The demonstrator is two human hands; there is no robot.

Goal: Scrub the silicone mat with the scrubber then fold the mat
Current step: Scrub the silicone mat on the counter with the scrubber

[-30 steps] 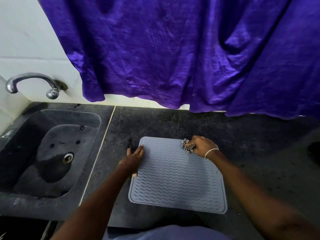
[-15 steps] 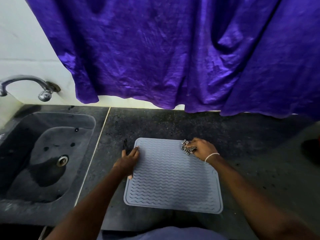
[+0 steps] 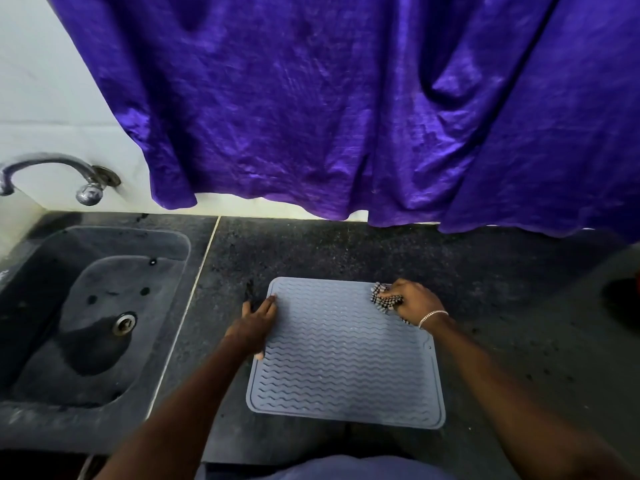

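A grey silicone mat (image 3: 346, 358) with a wavy ribbed surface lies flat on the dark stone counter (image 3: 502, 323). My left hand (image 3: 254, 327) rests on the mat's left edge with straight fingers, holding it down. My right hand (image 3: 414, 301) grips a spiky grey scrubber (image 3: 382, 299) and presses it on the mat's far right corner. A silver bracelet sits on my right wrist.
A dark stone sink (image 3: 41, 341) with a metal drain lies to the left, under a chrome tap (image 3: 45, 168). A purple curtain (image 3: 329, 116) hangs over the counter's back edge. A dark object with a red part (image 3: 623, 299) sits at the far right.
My right hand with the scrubber has stayed at the mat's far right corner, shifting only slightly. My left hand keeps its place on the left edge. The camera view has shifted a little.
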